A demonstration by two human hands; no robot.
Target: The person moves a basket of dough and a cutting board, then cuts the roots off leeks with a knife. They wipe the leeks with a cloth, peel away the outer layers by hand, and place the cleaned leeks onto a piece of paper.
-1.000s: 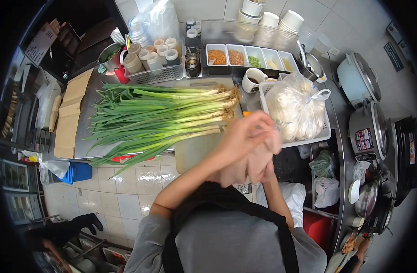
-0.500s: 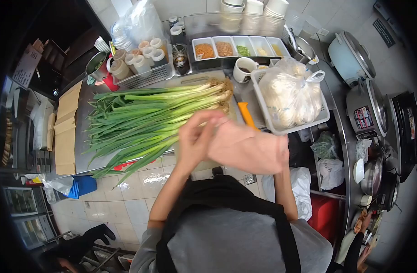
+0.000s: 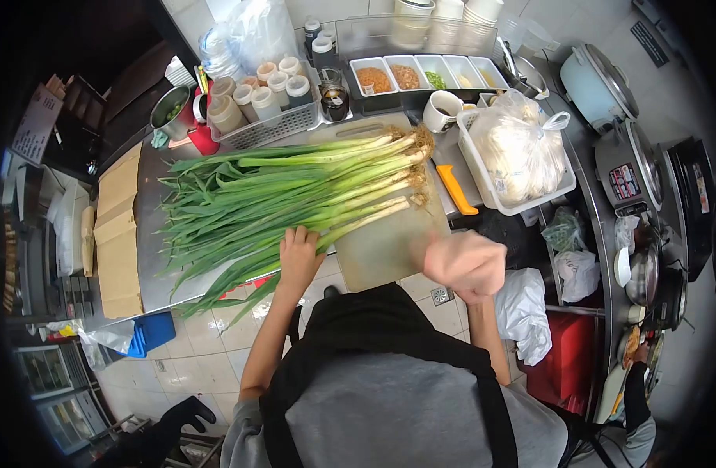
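Note:
A large bunch of green onions (image 3: 295, 187) lies across the counter, its roots to the right on a pale cutting board (image 3: 381, 253). My left hand (image 3: 299, 257) rests its fingers on the stalks at the near edge of the bunch. Over the board's right edge, my right hand (image 3: 476, 292) holds a crumpled pink cloth (image 3: 467, 261), which covers most of its fingers. Just beyond the cloth lies a knife with an orange handle (image 3: 455, 189), its blade partly under the roots.
A white basket (image 3: 522, 209) holds bagged pale food. Behind are a cup (image 3: 441, 113), trays of toppings (image 3: 408, 74) and a bottle rack (image 3: 268, 129). Flattened cardboard (image 3: 117, 234) lies left. Cookers (image 3: 600, 82) stand right. Another person's sleeve (image 3: 637, 398) shows lower right.
My left hand has let go of the cloth and moved down-left onto the green onions. The cloth, now bunched up in my right hand, has moved right, uncovering the board.

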